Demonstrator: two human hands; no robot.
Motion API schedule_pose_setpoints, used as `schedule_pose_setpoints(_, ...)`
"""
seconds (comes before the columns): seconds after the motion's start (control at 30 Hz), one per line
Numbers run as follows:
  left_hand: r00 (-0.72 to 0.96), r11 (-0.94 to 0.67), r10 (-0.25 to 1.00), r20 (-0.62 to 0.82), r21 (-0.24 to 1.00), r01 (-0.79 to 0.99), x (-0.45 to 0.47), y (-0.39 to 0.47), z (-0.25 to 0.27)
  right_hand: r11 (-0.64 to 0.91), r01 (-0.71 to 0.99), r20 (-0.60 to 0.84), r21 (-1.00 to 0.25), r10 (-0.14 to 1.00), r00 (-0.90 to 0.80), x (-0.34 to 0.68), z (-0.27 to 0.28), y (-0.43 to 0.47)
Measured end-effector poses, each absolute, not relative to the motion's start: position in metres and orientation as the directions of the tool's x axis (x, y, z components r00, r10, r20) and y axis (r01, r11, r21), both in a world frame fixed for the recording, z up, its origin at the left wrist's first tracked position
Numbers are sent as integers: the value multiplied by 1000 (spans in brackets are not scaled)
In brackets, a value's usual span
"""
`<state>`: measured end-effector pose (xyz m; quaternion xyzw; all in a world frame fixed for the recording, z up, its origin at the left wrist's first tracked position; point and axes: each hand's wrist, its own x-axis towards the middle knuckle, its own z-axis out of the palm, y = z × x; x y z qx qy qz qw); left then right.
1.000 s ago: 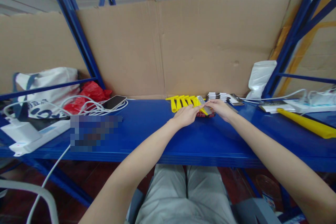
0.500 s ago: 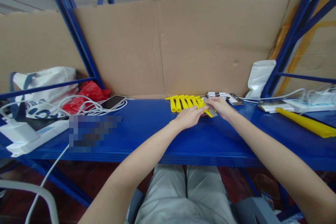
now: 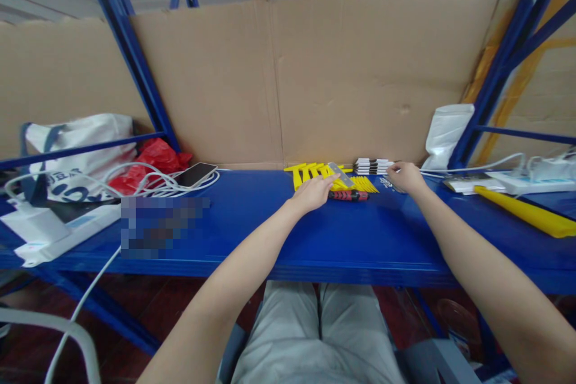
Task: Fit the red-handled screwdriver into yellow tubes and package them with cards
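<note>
One grey metal plate (image 3: 341,176) pinched in left hand (image 3: 314,193), which partly hides yellow handles (image 3: 297,179). Right hand (image 3: 406,177) at small metal pieces (image 3: 385,182), grip unclear. One red-black tool handle (image 3: 350,195) nearby.

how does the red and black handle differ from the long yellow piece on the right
Colour: the red and black handle is two-toned, while the long yellow piece looks plain.
Size: the handle looks much shorter in the picture than the yellow piece.
Pose: the handle lies nearly side to side, while the yellow piece slants toward the near right.
Shared: both lie on the blue table.
</note>
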<state>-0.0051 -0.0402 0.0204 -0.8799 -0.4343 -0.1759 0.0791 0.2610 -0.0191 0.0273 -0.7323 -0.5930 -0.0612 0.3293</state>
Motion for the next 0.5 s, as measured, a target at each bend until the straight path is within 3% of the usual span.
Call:
schedule_pose_setpoints(0.2, 540, -593, 751, 380, 28, 805, -8, -34, 18, -100, 967, 295, -236, 940, 169, 266, 15, -14)
schedule_pose_setpoints(0.37, 547, -597, 746, 380, 19, 802, -8, -32, 18, -124, 990, 254, -70, 957, 137, 238, 13, -20)
schedule_pose_setpoints(0.5, 554, -612, 735, 391, 32, 790, -8, -31, 18, -114, 993, 220, -22, 969, 116, 225, 15, -24)
